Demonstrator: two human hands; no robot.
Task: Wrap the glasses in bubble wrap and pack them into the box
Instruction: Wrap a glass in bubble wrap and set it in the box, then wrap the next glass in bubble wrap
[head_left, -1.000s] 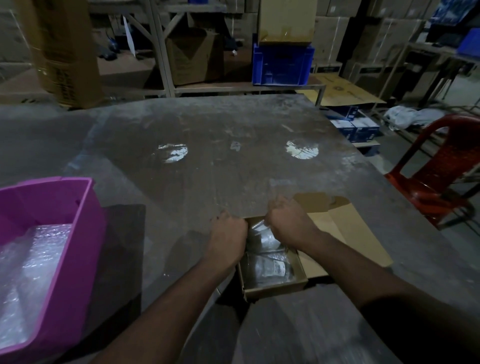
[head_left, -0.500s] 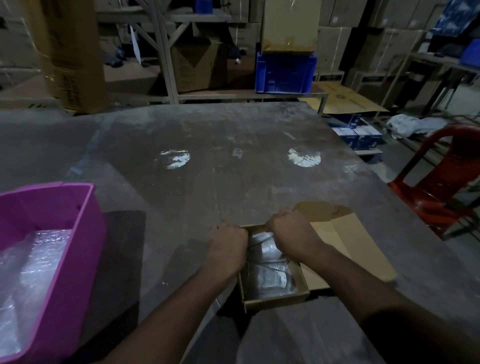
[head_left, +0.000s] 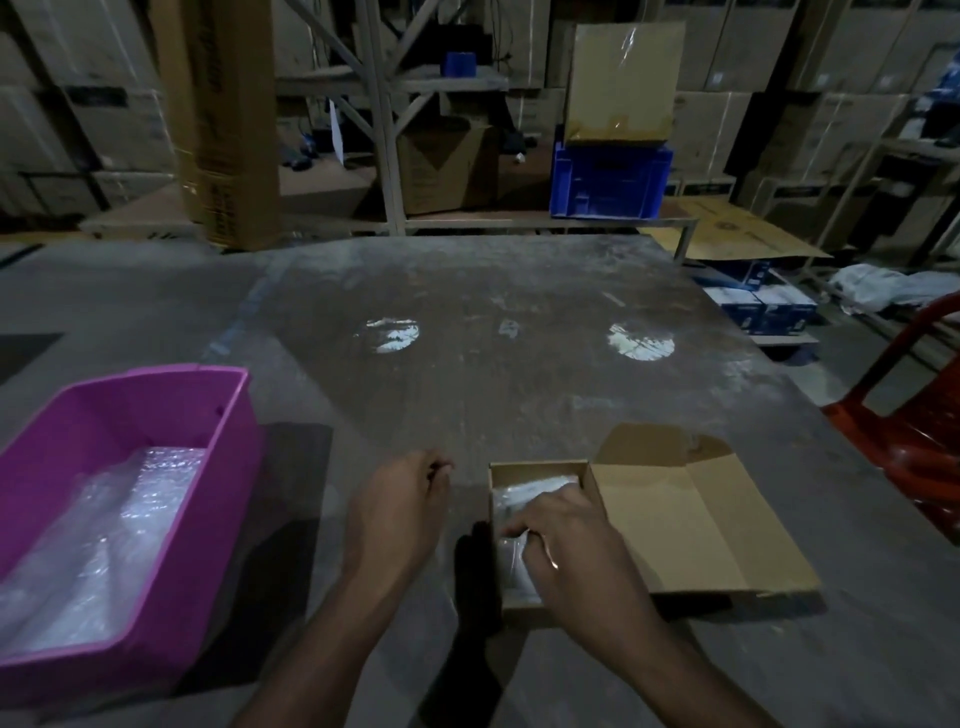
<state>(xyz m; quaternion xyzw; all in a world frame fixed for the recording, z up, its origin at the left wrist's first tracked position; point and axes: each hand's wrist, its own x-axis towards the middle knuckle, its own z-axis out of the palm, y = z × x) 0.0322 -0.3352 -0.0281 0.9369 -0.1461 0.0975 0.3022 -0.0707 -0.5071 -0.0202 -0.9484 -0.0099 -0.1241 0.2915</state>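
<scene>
Right hand (head_left: 569, 540) on wrapped bundle (head_left: 524, 493) (fingers curled)

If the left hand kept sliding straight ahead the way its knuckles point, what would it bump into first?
Probably nothing: the left hand points up the bare table, passing left of the box. Depth is hard to judge.

Single view, head cam, wide-angle. Looks fwd and down over table (head_left: 519, 374) from its near edge. Both forearms enter from bottom of frame, close to lens. Far shelving (head_left: 384, 119) in upper frame, well apart. No 2nd view, so no overlap.
</scene>
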